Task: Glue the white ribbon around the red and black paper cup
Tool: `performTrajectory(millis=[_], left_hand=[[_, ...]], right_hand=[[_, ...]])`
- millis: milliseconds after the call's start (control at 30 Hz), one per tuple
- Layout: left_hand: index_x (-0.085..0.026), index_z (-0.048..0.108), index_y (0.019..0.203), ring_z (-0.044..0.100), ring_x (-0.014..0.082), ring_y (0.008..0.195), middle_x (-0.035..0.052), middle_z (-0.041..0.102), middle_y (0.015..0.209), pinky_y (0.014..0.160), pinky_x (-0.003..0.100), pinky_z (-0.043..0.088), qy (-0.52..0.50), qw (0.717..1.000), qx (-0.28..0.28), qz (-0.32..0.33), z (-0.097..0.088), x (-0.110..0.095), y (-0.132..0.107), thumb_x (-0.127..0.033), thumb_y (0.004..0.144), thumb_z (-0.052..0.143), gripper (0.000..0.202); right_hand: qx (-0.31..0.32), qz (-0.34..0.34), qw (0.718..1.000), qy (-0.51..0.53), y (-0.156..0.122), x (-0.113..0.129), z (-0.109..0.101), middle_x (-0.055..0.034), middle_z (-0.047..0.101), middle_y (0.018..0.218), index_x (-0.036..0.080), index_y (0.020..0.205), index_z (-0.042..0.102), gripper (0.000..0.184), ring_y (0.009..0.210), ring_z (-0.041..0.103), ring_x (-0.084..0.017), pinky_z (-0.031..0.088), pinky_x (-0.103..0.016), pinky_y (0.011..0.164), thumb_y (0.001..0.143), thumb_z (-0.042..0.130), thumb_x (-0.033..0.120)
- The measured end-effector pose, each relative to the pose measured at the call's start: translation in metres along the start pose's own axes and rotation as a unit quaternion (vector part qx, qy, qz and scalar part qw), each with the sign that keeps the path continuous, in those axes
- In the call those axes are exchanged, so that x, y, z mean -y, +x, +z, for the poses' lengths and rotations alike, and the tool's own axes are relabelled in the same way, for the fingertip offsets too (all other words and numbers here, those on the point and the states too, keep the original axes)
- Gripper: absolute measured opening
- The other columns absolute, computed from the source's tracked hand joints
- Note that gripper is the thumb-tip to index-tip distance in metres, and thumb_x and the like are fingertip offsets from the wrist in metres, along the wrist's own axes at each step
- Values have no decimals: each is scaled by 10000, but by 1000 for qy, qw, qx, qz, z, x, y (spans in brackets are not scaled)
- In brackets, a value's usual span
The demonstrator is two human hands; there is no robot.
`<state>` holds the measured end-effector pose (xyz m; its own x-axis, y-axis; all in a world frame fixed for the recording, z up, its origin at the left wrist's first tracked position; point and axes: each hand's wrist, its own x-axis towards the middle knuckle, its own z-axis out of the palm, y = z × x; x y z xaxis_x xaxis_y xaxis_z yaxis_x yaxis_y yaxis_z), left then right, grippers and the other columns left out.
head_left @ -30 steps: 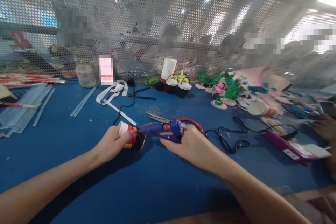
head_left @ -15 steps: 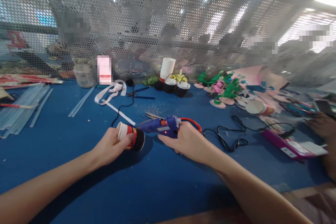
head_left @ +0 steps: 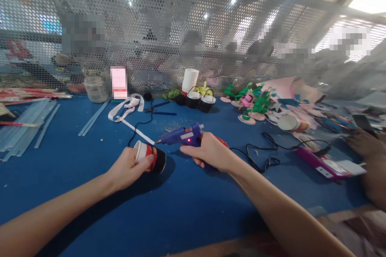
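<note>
My left hand (head_left: 128, 166) is wrapped round a small paper cup (head_left: 150, 157) lying on its side, red and white with a black covered end. My right hand (head_left: 211, 152) grips a blue hot glue gun (head_left: 181, 136) with a red light on its body. The gun's nozzle points left and hovers just above and behind the cup, slightly apart from it. A black cord runs from the gun across the blue table (head_left: 169, 209).
Clear glue sticks (head_left: 27, 124) lie at the left. A white ribbon (head_left: 126, 108), scissors (head_left: 159, 107), a stack of white cups (head_left: 189, 80) and black finished cups (head_left: 200, 101) stand at the back. Green and pink foam pieces (head_left: 259, 104) crowd the right. Another person's hand (head_left: 364, 144) rests at the far right.
My right hand has lifted the glue gun up and back, off the cup. My left hand keeps the cup almost in place.
</note>
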<state>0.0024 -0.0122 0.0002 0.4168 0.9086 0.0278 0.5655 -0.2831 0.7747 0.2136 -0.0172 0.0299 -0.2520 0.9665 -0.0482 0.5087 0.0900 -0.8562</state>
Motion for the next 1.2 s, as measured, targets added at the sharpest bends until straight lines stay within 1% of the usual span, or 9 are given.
performTrajectory(millis=[133, 267, 367, 533, 700, 800, 900, 1033, 1200], left_hand=[[-179, 307, 468, 210, 64, 426, -57, 240, 462, 398, 207, 160, -12, 1000, -12, -8, 0, 3, -1, -374, 723, 373, 328], [-181, 297, 465, 211, 63, 420, -59, 235, 458, 396, 206, 154, -27, 999, -26, -4, -1, 3, -2, -378, 715, 388, 331], [-185, 278, 462, 209, 62, 418, -61, 227, 455, 395, 205, 150, -26, 999, -34, 0, -2, 2, -2, -374, 711, 393, 334], [-186, 287, 472, 210, 64, 422, -60, 226, 461, 399, 210, 157, -22, 999, -33, 5, -3, -1, -3, -360, 714, 391, 316], [-187, 257, 462, 207, 59, 413, -62, 220, 453, 394, 209, 155, -12, 999, -30, 23, -3, 0, -4, -353, 729, 380, 337], [-182, 279, 458, 228, 61, 420, -59, 246, 455, 399, 204, 175, 9, 998, -28, 59, -3, -1, -5, -317, 734, 378, 324], [-180, 315, 460, 250, 69, 429, -55, 288, 455, 423, 207, 214, 55, 992, -30, 114, -3, -3, -6, -283, 736, 376, 301], [-181, 388, 484, 291, 86, 449, -39, 348, 461, 475, 224, 262, 111, 980, -16, 162, -3, -7, -8, -253, 725, 381, 252], [-178, 419, 473, 295, 88, 457, -39, 353, 449, 480, 225, 270, 94, 985, -7, 146, -4, -8, -7, -267, 696, 417, 240]], right_hand=[[-77, 0, 994, 73, 16, -11, -14, 17, 533, 551, 127, 701, 511, 178, 440, 467, -65, 402, -189, 435, 639, 562, 285], [-147, 22, 988, -42, 35, -26, -28, -41, 585, 661, 116, 692, 518, 231, 530, 513, -87, 417, -204, 504, 704, 476, 342], [-160, 42, 980, -108, 51, -38, -35, -51, 580, 588, 129, 581, 513, 292, 514, 517, -108, 397, -218, 505, 728, 432, 368], [-194, 82, 953, -217, 73, -52, -37, -68, 522, 455, 148, 484, 491, 325, 553, 550, -193, 366, -266, 519, 699, 478, 392], [-220, 46, 934, -277, 68, -32, -26, -144, 590, 729, 122, 606, 577, 192, 806, 533, -241, 360, -296, 640, 683, 534, 293], [-173, -32, 946, -271, 54, -3, -9, -75, 602, 786, 155, 692, 606, 225, 761, 535, -163, 364, -252, 659, 708, 499, 353], [-4, -153, 972, -181, 44, 20, 14, -20, 607, 671, 148, 706, 601, 272, 610, 528, -105, 371, -203, 552, 731, 456, 377], [54, -153, 980, -116, 42, 30, 35, -37, 608, 675, 111, 700, 586, 238, 595, 523, -106, 372, -201, 521, 679, 518, 339], [70, -139, 986, -67, 37, 31, 39, -21, 586, 646, 118, 666, 562, 141, 584, 505, -89, 372, -192, 522, 692, 501, 242]])
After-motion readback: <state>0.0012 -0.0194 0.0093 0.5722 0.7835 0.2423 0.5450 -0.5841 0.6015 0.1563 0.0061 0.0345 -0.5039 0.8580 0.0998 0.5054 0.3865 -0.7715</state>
